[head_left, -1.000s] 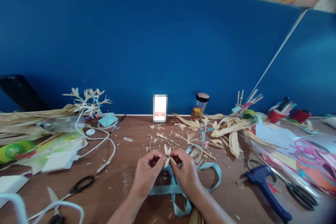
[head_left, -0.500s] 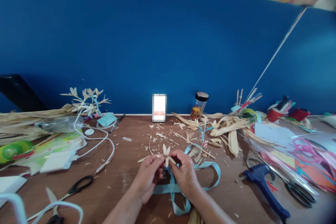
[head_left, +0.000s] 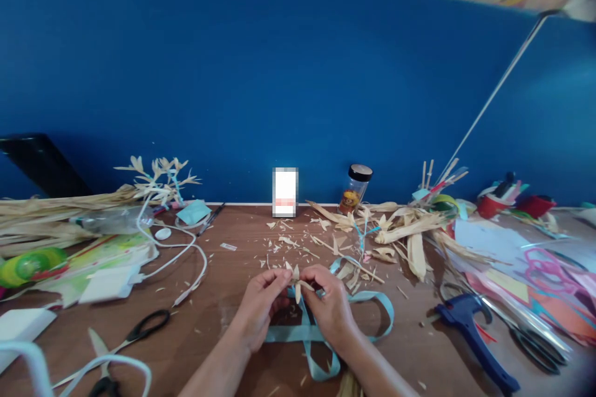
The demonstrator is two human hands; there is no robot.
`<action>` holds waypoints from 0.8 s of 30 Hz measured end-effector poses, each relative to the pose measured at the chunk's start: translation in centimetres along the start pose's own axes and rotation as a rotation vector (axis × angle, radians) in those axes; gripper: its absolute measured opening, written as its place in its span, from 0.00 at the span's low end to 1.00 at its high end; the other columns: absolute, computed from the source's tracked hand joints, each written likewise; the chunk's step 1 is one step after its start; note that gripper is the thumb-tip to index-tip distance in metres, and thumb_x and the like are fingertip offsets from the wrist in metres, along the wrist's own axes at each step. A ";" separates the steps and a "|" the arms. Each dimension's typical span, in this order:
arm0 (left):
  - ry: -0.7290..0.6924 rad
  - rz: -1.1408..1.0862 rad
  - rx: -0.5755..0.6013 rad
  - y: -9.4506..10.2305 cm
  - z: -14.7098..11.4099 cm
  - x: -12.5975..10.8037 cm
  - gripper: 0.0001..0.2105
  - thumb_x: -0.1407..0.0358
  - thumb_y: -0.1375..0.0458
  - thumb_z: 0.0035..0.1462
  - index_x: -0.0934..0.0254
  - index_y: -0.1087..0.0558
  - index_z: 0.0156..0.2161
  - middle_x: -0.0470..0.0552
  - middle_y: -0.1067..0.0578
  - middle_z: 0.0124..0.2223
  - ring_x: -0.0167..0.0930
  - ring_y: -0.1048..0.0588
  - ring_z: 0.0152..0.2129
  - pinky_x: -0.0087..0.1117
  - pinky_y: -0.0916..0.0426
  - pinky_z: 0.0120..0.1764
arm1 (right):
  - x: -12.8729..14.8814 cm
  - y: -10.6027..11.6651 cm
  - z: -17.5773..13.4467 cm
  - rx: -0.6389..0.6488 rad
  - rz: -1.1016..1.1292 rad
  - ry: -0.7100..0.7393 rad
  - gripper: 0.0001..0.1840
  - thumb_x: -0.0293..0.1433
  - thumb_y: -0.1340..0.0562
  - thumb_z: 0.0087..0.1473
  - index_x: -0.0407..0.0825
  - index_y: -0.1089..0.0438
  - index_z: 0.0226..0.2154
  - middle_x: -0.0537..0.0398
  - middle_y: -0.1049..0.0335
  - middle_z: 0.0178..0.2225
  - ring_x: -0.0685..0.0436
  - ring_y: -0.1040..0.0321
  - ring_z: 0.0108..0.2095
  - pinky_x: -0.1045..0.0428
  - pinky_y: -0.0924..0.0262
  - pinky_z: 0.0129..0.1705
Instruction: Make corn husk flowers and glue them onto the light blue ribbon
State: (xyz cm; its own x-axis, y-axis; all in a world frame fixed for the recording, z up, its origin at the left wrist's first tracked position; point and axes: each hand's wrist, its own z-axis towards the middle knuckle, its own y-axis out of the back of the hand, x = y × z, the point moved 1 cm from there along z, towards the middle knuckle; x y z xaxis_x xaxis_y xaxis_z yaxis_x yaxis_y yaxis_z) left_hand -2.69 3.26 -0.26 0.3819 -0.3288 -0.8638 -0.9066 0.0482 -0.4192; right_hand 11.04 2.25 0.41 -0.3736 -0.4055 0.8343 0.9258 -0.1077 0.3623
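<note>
Between my two hands is a small flower made of pale dried husk (head_left: 297, 291), its petals pointing up and down. My left hand (head_left: 264, 298) pinches its left side with thumb and forefinger. My right hand (head_left: 328, 301) closes round its right side and base; the fingers partly hide what they grip there. A light blue ribbon (head_left: 305, 332) hangs from just below the flower and lies in loops on the brown table (head_left: 223, 347) under and beside my right hand.
Scissors (head_left: 146, 325) lie open at the left, near a white cable (head_left: 202, 267). At the right are a blue glue gun (head_left: 475, 335) and more scissors (head_left: 535, 341). A black-lidded jar (head_left: 356, 189), dried husks (head_left: 410, 229) and husk flowers (head_left: 161, 170) stand or lie along the blue partition (head_left: 298, 74).
The flower has tilted and sits slightly lower between my fingers. My left fingertips have moved up closer against its petals. The whole view has shifted a little.
</note>
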 end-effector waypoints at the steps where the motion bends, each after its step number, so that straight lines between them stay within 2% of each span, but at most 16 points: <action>1: -0.005 0.013 -0.003 0.1 0.1 0.1 0.11 0.60 0.37 0.42 0.67 0.27 0.29 0.46 0.29 0.26 0.21 0.34 0.20 0.21 0.38 0.24 | -0.1 0.0 0.0 -0.002 -0.006 -0.002 0.05 0.25 0.44 0.48 0.47 0.33 0.25 0.57 0.34 0.26 0.49 0.37 0.28 0.56 0.44 0.31; 7: -0.030 0.046 0.011 0.2 0.1 0.3 0.11 0.59 0.38 0.42 0.67 0.27 0.27 0.44 0.31 0.24 0.21 0.35 0.20 0.22 0.39 0.25 | -0.4 0.0 -0.1 0.003 -0.033 -0.011 0.05 0.25 0.43 0.49 0.47 0.33 0.25 0.58 0.35 0.24 0.49 0.38 0.26 0.57 0.44 0.30; 14: -0.023 -0.022 -0.042 -0.2 -0.2 -0.2 0.12 0.60 0.35 0.38 0.67 0.29 0.21 0.41 0.35 0.19 0.19 0.38 0.16 0.21 0.41 0.22 | -0.2 -0.2 -0.3 0.004 -0.057 -0.028 0.05 0.26 0.44 0.49 0.47 0.34 0.26 0.58 0.35 0.23 0.49 0.39 0.26 0.57 0.44 0.29; 24: 0.007 -0.135 0.030 -0.6 -0.2 0.2 0.11 0.61 0.35 0.38 0.68 0.30 0.21 0.42 0.33 0.21 0.19 0.36 0.17 0.21 0.38 0.24 | -0.2 -0.2 -0.4 0.018 -0.049 -0.015 0.06 0.26 0.45 0.50 0.47 0.34 0.26 0.57 0.34 0.24 0.48 0.38 0.27 0.56 0.44 0.30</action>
State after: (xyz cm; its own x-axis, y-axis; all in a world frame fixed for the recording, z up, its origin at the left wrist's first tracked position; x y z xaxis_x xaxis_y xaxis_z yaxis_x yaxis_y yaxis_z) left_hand -2.08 2.93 -0.14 0.4983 -0.3411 -0.7970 -0.8414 0.0315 -0.5395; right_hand 10.96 2.01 0.01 -0.4190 -0.3866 0.8215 0.9054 -0.1104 0.4099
